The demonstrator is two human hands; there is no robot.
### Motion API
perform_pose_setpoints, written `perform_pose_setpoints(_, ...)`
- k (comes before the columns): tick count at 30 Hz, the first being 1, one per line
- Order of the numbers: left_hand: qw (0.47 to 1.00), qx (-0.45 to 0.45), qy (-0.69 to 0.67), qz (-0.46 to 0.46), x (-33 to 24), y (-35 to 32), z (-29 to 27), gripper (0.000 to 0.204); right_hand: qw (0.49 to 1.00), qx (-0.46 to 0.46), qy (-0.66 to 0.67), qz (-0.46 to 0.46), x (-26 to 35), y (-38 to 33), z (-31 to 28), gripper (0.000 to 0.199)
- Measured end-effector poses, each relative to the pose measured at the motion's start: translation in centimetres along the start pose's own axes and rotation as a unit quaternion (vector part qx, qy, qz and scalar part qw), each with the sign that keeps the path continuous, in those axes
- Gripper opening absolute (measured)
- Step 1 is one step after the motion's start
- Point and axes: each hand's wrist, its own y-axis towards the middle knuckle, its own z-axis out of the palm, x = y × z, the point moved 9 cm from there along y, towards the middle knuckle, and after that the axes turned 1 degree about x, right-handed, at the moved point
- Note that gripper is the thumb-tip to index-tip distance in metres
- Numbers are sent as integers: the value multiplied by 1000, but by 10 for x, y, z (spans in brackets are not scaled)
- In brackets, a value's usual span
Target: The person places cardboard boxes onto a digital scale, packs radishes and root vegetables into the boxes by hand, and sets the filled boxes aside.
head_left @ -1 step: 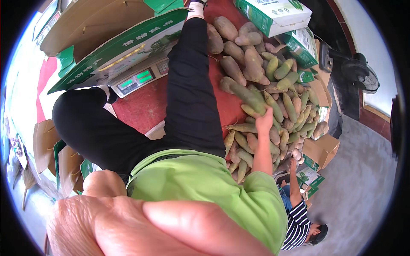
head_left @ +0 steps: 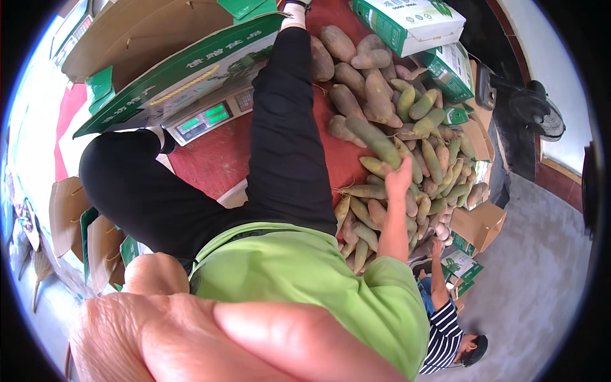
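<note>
My right hand [head_left: 398, 179] is closed around the near end of a long green radish [head_left: 374, 139]. The radish points away from me to the upper left, over a big heap of green radishes [head_left: 430, 159]. Very large at the lower left, my left hand [head_left: 210, 331] is close to the camera with bent fingers. Whatever it may hold is hidden. A digital scale [head_left: 207, 121] with a lit green display stands beyond my legs. On or against it is a large open cardboard box [head_left: 184, 70], green outside and brown inside.
Green and white cartons [head_left: 414, 25] stand behind the heap, beside a black fan [head_left: 538, 111]. More open boxes [head_left: 477, 223] line its right side. At lower right, a person in a striped shirt [head_left: 445, 337] reaches toward the heap. Brown flaps [head_left: 69, 210] rise at left.
The radish in my right hand has shifted slightly to the right, its far end moving away from the radish beside it. My left hand stays in place.
</note>
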Motion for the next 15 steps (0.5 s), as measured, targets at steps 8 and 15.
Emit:
perform_pose_setpoints(8, 996, -61, 59, -4, -2, -14, -25, 19, 947, -128, 192, -224, 233, 45, -123, 49)
perform_pose_setpoints(15, 990, -93, 109, -14, -3, -23, -36, 20, 867, -86, 222, -438, 421, 22, -114, 46)
